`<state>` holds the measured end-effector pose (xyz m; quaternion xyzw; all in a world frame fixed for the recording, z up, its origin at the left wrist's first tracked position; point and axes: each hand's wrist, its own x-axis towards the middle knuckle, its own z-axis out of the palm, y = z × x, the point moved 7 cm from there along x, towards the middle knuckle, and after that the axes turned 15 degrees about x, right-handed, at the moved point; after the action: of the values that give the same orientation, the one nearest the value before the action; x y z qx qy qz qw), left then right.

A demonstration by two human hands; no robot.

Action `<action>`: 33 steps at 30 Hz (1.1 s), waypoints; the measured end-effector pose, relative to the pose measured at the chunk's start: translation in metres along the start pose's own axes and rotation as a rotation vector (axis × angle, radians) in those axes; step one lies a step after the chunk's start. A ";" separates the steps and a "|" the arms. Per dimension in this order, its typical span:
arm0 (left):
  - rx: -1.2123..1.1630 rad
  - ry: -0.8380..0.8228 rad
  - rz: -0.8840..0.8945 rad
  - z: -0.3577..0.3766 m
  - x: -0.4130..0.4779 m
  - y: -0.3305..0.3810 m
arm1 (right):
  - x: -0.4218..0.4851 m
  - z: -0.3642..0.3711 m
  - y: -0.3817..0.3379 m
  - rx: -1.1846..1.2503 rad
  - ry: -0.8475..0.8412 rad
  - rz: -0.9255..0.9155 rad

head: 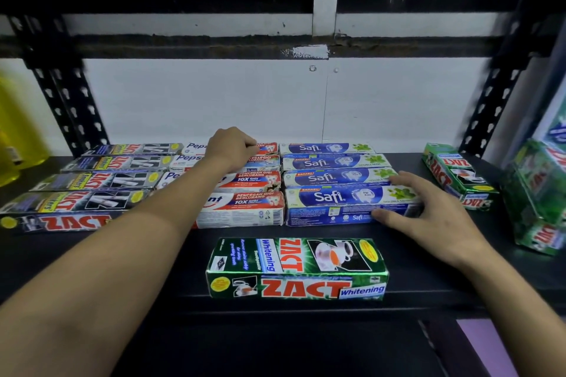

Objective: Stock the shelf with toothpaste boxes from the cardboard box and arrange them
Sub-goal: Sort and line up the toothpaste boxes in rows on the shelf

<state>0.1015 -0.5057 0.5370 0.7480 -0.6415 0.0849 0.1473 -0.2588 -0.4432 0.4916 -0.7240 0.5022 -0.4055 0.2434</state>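
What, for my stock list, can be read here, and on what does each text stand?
"ZACT", "Whitening": front green box.
"ZACT": right green boxes.
"ZACT": black boxes.
"Safi", "BAHARU", "DOUBLE MINT": blue boxes.
"PENCEGAH GIGI BERLUBANG", "10X GIGI", "Peps" (rest hidden): red-white boxes.
Fine print on all boxes: too small or blurred to read.

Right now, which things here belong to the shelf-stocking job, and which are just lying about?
Part of the job: black Zact boxes, Pepsodent boxes under the left hand, Safi boxes touched by the right hand, green Zact Whitening box in front, green Zact boxes at right, the shelf.
Just lying about: yellow bottles at far left, purple surface lower right.
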 end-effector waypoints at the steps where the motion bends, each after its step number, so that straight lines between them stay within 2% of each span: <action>1: -0.003 0.002 0.003 0.000 0.000 0.000 | 0.000 0.000 0.000 0.001 0.001 -0.002; 5: -0.037 0.016 0.016 -0.001 0.004 0.000 | -0.001 0.000 -0.001 0.014 0.010 -0.005; 8: -0.051 -0.006 0.105 -0.004 0.009 0.016 | -0.001 0.000 -0.001 0.021 0.007 -0.006; 13: -0.030 -0.180 0.252 0.005 0.020 0.046 | -0.001 0.000 -0.002 0.015 0.005 -0.019; 33: -0.101 -0.173 0.246 0.012 0.029 0.051 | 0.000 0.000 -0.002 0.006 0.000 -0.034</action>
<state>0.0549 -0.5436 0.5403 0.6599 -0.7421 0.0051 0.1173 -0.2577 -0.4424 0.4932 -0.7316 0.4887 -0.4110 0.2388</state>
